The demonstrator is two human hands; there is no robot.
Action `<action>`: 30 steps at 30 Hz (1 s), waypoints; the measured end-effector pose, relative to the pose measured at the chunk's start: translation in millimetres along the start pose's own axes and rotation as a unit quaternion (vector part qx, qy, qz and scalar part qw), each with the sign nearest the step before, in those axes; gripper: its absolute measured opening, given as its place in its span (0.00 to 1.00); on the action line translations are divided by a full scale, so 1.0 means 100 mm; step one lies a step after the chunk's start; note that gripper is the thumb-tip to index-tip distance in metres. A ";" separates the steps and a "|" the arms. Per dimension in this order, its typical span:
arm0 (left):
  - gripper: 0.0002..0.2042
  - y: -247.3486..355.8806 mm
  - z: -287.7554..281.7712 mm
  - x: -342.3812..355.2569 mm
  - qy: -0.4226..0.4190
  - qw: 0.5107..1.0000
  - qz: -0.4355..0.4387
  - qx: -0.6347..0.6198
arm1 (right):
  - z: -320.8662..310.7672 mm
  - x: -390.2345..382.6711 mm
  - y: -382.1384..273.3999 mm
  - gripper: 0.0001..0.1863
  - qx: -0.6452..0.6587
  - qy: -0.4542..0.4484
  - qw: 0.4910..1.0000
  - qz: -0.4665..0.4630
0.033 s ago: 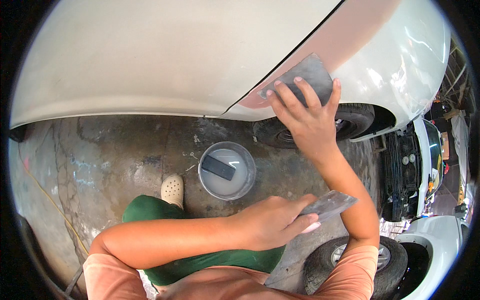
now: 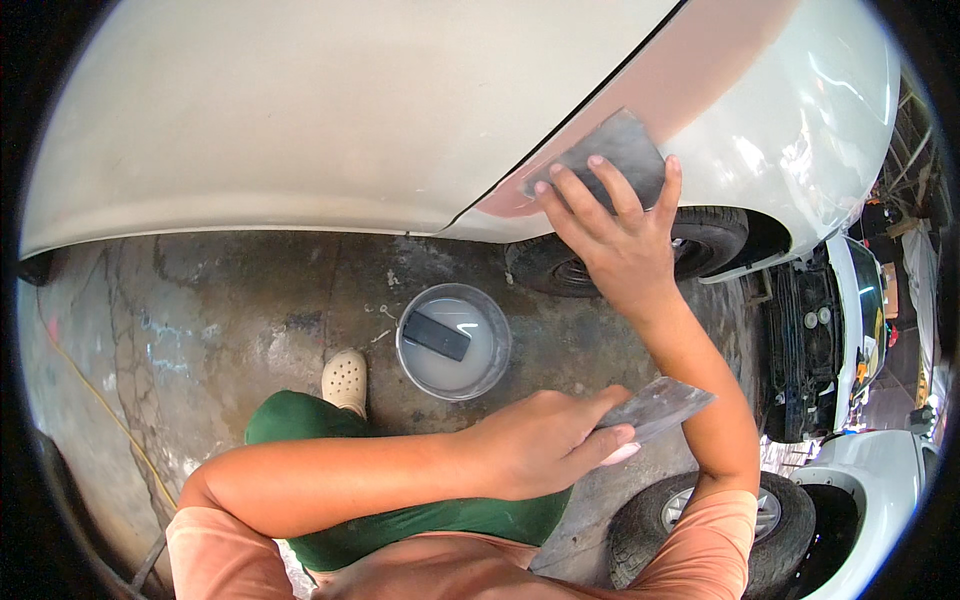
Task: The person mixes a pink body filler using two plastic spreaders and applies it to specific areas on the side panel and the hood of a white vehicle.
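My right hand presses a wet, dark grey sheet of what looks like sandpaper flat against a white car's body panel. Its fingers are spread across the sheet, which lies over the lower end of a pink filler patch. Nearer my body, my left hand pinches a smaller, slightly curved grey piece, also like sandpaper. Something pale pink shows beneath its fingers, too little to name. On the floor between the car and me stands a clear round tub of cloudy water with a dark rectangular block in it.
The car's tyre sits below my right hand. A beige clog is on my foot beside the tub. At the right are another wheel, a white vehicle and a car front with exposed parts. A yellow line crosses the floor at left.
The left corner of the sheet under my right hand sits very slightly farther right. Both hands are otherwise in practically the same place.
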State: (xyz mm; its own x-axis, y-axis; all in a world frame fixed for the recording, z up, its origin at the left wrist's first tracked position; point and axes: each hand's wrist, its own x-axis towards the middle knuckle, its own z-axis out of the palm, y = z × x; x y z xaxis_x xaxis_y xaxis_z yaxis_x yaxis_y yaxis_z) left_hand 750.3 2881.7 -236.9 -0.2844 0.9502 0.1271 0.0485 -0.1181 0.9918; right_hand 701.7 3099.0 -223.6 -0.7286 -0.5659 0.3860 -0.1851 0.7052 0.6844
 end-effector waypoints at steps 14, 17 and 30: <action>0.18 -0.10 -0.07 0.01 0.095 0.990 0.035 -0.100 | 0.06 -0.31 0.34 0.19 -0.021 0.018 1.000 0.009; 0.17 -0.12 -0.10 0.00 0.135 0.974 0.011 -0.183 | -0.07 -0.56 0.29 0.20 -0.009 -0.021 0.997 0.068; 0.17 -0.26 -0.45 0.24 0.401 0.867 0.238 -0.173 | -1.32 -0.65 -0.43 0.31 0.330 -0.040 0.897 0.293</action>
State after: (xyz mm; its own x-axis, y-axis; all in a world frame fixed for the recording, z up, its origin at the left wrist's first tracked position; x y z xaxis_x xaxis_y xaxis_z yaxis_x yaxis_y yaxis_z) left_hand 699.2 2894.7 -259.3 -0.8931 0.2799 0.3522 0.0915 -0.6535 0.7514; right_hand 844.2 3049.5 -196.4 -0.8680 -0.0017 0.4966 -0.0855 0.9856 -0.1461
